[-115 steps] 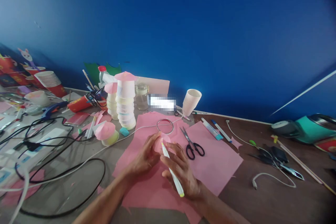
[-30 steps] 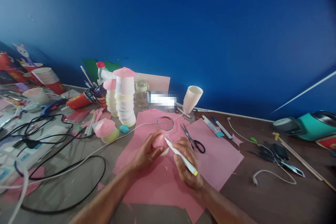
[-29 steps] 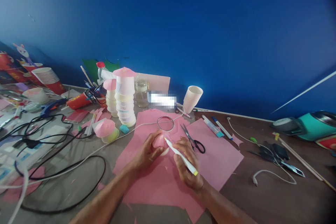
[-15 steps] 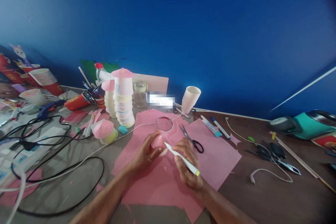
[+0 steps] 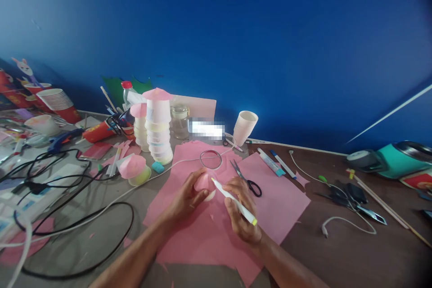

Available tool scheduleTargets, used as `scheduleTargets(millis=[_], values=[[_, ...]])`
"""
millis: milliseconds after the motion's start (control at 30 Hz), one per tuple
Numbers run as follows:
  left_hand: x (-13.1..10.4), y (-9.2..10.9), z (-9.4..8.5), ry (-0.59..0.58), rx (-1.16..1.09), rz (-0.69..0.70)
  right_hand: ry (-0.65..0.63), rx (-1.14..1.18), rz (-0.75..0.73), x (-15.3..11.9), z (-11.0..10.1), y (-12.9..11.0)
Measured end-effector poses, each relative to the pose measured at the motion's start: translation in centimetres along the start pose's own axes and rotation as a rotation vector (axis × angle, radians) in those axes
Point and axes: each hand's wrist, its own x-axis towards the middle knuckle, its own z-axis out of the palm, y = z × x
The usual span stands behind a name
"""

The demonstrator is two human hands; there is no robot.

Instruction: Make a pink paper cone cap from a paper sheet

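Note:
Between my hands is a pink paper cone (image 5: 203, 182) with the pale rim of a paper cup (image 5: 211, 196) showing under it. My left hand (image 5: 189, 193) grips the cone from its left side, fingers behind and thumb in front. My right hand (image 5: 242, 209) pinches a white marker (image 5: 236, 202) with a yellow end, its tip at the cone's right side. Whether the tip touches the paper I cannot tell. Beneath both hands lie sheets of pink paper (image 5: 199, 245). Black-handled scissors (image 5: 245, 179) rest beyond my right hand, and a thin ring (image 5: 211, 159) lies behind the cone.
Cup towers with pink cone tops (image 5: 159, 130) stand at the back left, near a small capped cup (image 5: 133, 168). A white cup stack (image 5: 245, 127) stands by the blue wall. Cables (image 5: 111, 204) cross the left side; a turquoise kettle (image 5: 396, 162) lies far right.
The marker's tip has shifted slightly up and right along the cone. My left hand keeps its hold, and the other things stay where they were.

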Motion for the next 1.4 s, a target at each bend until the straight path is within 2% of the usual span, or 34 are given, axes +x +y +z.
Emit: scheduleTargets(millis=[567,1400], values=[[-0.06,0.34,0.05,0.0,-0.065,-0.043,0.008,-0.035,-0.013,-0.06,0.34,0.56],[-0.03,0.65,-0.01,-0.02,-0.003,-0.041,0.018,-0.017,0.018,-0.54,0.31,0.65]])
